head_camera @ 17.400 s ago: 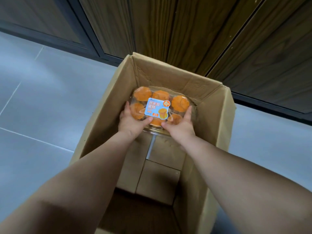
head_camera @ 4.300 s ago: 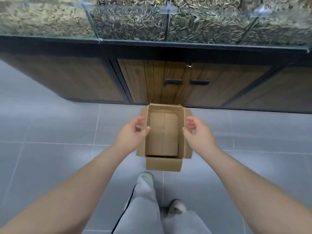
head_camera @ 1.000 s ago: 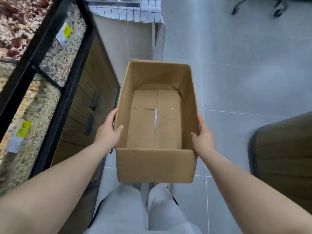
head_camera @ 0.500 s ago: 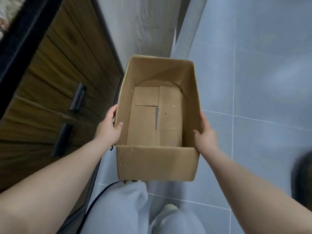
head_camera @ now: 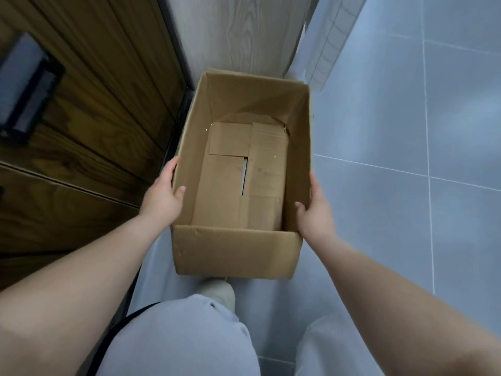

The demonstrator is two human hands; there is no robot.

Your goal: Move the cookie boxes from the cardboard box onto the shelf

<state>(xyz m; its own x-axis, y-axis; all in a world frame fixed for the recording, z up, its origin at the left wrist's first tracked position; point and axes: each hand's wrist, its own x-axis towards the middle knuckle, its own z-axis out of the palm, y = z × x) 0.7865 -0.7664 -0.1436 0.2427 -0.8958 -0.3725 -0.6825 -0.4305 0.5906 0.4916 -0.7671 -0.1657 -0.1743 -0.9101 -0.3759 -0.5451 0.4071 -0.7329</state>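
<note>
An open brown cardboard box is held in front of me above the floor, and nothing lies inside it but its folded bottom flaps. My left hand grips its left wall, thumb hooked over the rim. My right hand grips the right wall the same way. No cookie box and no shelf are in view.
A dark wooden cabinet with a black handle runs along the left. A pale wood panel stands ahead beyond the box. Grey floor tiles spread to the right. My legs in grey trousers are below the box.
Both hands took cookie boxes out earlier, then lifted the box. Over the last second I carried it along the cabinet, and the view has shifted forward toward the pale panel.
</note>
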